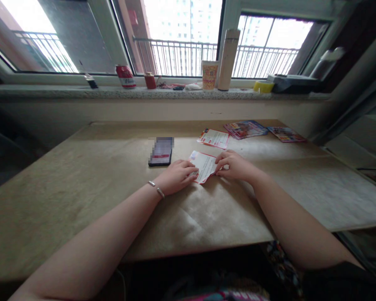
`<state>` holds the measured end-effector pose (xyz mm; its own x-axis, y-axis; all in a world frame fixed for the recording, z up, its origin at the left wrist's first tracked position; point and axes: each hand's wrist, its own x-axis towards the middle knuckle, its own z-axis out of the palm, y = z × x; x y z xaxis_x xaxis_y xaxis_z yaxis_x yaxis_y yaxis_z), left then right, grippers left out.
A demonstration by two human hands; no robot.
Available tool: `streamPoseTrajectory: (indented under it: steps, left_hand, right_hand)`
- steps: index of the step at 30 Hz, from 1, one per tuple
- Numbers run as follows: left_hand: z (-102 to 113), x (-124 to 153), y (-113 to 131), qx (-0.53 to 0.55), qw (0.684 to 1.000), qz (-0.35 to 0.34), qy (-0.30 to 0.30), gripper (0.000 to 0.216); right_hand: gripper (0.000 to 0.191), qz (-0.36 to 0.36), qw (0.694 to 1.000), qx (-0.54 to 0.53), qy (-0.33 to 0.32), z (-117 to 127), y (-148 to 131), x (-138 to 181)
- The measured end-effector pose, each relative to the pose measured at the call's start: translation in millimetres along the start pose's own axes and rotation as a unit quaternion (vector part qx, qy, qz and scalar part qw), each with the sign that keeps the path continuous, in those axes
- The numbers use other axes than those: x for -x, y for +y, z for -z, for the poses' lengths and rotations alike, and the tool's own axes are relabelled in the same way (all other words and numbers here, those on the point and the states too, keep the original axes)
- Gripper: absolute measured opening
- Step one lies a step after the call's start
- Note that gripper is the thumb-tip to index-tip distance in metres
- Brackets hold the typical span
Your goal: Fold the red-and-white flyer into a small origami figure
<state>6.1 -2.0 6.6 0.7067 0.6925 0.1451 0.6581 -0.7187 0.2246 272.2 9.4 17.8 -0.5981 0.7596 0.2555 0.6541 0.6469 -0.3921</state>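
Note:
A white printed card (pixel 203 165) with a red border lies on the table in front of me, slightly bent. My left hand (pixel 179 175), with a silver bangle at the wrist, rests flat on its left edge, fingers stretched out. At the card's right edge, my right hand (pixel 233 164) pinches it between thumb and fingers. Just beyond lies a small stack of similar printed cards (pixel 214 138). A smartphone (pixel 161 151) with a lit screen lies to the left of the card, close to my left hand.
Colourful printed packets (pixel 246 129) and another one (pixel 286 134) lie at the table's back right. Along the stone windowsill (pixel 163 94) stand a red can (pixel 125 77), a paper cup (pixel 209 75), a tall flask (pixel 229 59), yellow tape (pixel 263 86) and a dark box (pixel 294 84).

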Motion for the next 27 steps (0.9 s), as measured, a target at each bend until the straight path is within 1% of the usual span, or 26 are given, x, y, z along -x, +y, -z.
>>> streamPoseTrajectory:
  steps: [2,4,6,9,11,14,15,18,20,21,23,24,25,27]
  left_hand:
    - [3,-1,2,0.006,1.000,-0.011,0.001,0.038]
    - [7,-1,3,0.013,1.000,-0.028,-0.003,0.037]
    - [10,-1,4,0.018,0.999,-0.046,-0.012,0.038]
    - [13,0,7,0.018,0.998,-0.059,-0.025,0.038]
    - [13,1,8,0.014,0.999,-0.041,-0.011,0.035]
    - [9,2,10,0.007,1.000,0.014,0.023,0.033]
    - [7,2,10,0.011,0.999,0.023,0.032,0.033]
    - [1,1,8,0.030,0.998,0.005,0.062,0.035]
    - [-2,0,6,0.008,0.996,0.012,0.084,0.037]
    - [-4,0,4,-0.010,0.996,0.018,0.085,0.039]
    - [-7,0,1,-0.042,0.997,0.021,0.065,0.041]
    - [-8,0,-1,-0.045,0.998,0.011,0.047,0.040]
    - [-9,0,-2,-0.042,0.999,0.008,0.034,0.041]
    - [-10,0,-3,-0.029,0.999,0.027,0.008,0.045]
  right_hand:
    - [0.011,0.010,0.999,-0.035,-0.031,2,-2,1]
    - [0.018,-0.004,0.995,-0.073,-0.068,2,-3,1]
    - [0.024,-0.044,0.991,-0.089,-0.093,2,-4,1]
    - [0.027,-0.099,0.986,-0.091,-0.101,1,-4,2]
    - [0.029,-0.111,0.983,-0.105,-0.106,1,-5,2]
    - [0.032,-0.120,0.978,-0.125,-0.119,2,-6,3]
    - [0.033,-0.123,0.976,-0.128,-0.123,2,-7,3]
    - [0.033,-0.119,0.975,-0.132,-0.131,2,-9,3]
    - [0.032,-0.120,0.975,-0.135,-0.133,2,-10,3]
    - [0.032,-0.123,0.975,-0.133,-0.133,1,-10,2]
    - [0.032,-0.132,0.976,-0.116,-0.129,-1,-12,1]
    - [0.032,-0.137,0.977,-0.101,-0.125,-3,-12,0]
    - [0.031,-0.142,0.979,-0.083,-0.121,-5,-13,0]
    - [0.030,-0.153,0.981,-0.044,-0.108,-8,-14,-2]
